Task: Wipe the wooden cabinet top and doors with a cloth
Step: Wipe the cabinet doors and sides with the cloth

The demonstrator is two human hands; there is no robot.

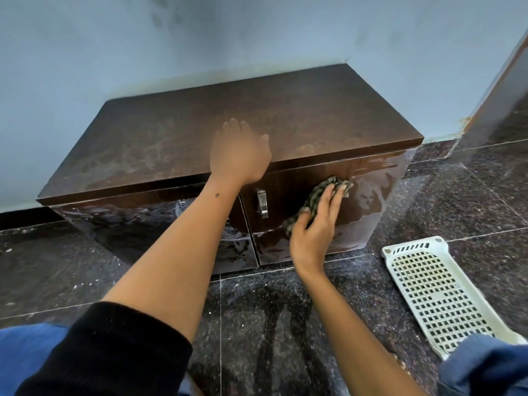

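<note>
The cabinet is dark brown wood with pale smears on top. The cloth is mottled black and grey-green. The floor is black speckled granite, the wall pale blue, the perforated tray off-white, the sleeve black.

On the right door, bare panel lies open toward three o'clock, while the metal handle stands at nine o'clock, seemingly proud of it.
</note>
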